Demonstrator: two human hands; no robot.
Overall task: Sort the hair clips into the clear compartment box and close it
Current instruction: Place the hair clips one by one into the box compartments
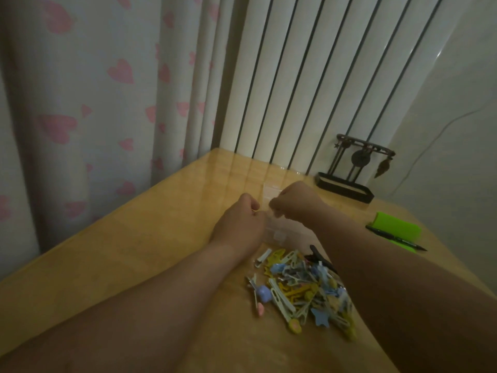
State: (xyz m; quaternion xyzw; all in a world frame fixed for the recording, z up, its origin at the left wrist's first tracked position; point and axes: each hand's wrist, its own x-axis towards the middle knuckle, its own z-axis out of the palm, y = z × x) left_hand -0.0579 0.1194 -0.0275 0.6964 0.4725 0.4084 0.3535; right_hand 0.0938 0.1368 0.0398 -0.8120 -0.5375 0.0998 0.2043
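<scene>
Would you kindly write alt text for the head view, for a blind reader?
The left hand and right hand grip a clear compartment box on a wooden table. A pile of coloured hair clips lies nearer the person.

Illumination is dim and even, with a warm, muted cast. The glossy table (121, 238) shows pale streak reflections of the slatted wall panel (295, 76) at its far end. Wide-angle distortion bows lines toward the edges. The hair clips (304, 286) render soft and grainy.

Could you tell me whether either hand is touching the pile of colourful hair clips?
No, the left hand and right hand both grip the clear plastic box beyond the pile.
</scene>
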